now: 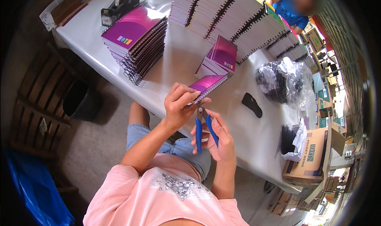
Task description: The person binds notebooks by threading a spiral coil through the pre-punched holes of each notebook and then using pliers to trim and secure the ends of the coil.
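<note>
My left hand (179,103) is closed round the near end of a purple spiral notebook (206,82), which is tilted up above the table's front edge. A black wire coil runs along the notebook's right side. In my right hand (219,136) is a pair of blue-handled cutting pliers (199,128), its handles spread a little. The jaws point up at the near end of the coil; whether they touch the wire I cannot tell. Just beyond lies a small stack of purple notebooks (223,53). A taller stack of the same notebooks (135,31) stands at the left.
Tall rows of coil-bound books (222,11) line the back. A tape dispenser (119,7) sits far left. On the right are a black flat object (252,105), a plastic bag of black coils (283,81) and a cardboard box (305,152). Another person (291,7) stands at the far right.
</note>
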A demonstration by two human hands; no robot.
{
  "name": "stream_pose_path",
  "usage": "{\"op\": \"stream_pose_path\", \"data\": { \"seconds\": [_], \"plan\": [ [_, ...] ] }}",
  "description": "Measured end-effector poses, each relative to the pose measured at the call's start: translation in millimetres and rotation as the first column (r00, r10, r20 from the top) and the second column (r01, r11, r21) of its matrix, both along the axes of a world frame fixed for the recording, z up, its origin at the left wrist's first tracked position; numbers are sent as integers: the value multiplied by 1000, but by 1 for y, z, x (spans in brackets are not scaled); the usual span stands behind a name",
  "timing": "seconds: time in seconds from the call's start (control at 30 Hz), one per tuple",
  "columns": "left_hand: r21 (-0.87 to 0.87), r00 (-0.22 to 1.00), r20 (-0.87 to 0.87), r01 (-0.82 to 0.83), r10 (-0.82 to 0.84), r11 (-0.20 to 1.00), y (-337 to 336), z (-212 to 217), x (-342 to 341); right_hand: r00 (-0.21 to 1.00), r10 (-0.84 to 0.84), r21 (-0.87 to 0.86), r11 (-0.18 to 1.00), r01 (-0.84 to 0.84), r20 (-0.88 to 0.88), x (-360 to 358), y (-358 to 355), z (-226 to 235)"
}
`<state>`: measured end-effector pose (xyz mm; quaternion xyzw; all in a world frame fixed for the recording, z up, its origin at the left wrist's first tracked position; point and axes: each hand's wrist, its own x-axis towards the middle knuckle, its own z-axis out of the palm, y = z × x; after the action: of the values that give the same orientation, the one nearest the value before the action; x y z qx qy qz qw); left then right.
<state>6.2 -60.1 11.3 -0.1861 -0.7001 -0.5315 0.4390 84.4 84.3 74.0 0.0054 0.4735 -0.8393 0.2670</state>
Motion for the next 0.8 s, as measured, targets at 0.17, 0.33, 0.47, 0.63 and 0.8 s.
{"op": "stream_pose_path", "data": {
  "seconds": [0.17, 0.33, 0.47, 0.63, 0.8],
  "plan": [
    [191, 997, 62, 25, -37, 981, 0, 4, -2, 835, 21, 651, 637, 413, -550, 8, 12, -24],
    [687, 833, 286, 167, -474, 707, -12, 29, 15, 808, 111, 814, 19, 581, -579, 16, 59, -36],
    [767, 753, 175, 300, -634, 567, -18, 45, 27, 662, 87, 667, 43, 744, -744, 7, 55, -37],
    [531, 846, 75, 414, -527, 739, -46, 77, 44, 622, -487, 32, 772, 635, -614, -46, -18, 6],
    [295, 952, -90, -257, 294, 920, -116, 97, 21, 682, -460, -214, 883, 418, -568, -125, -74, 60]
  ]
}}
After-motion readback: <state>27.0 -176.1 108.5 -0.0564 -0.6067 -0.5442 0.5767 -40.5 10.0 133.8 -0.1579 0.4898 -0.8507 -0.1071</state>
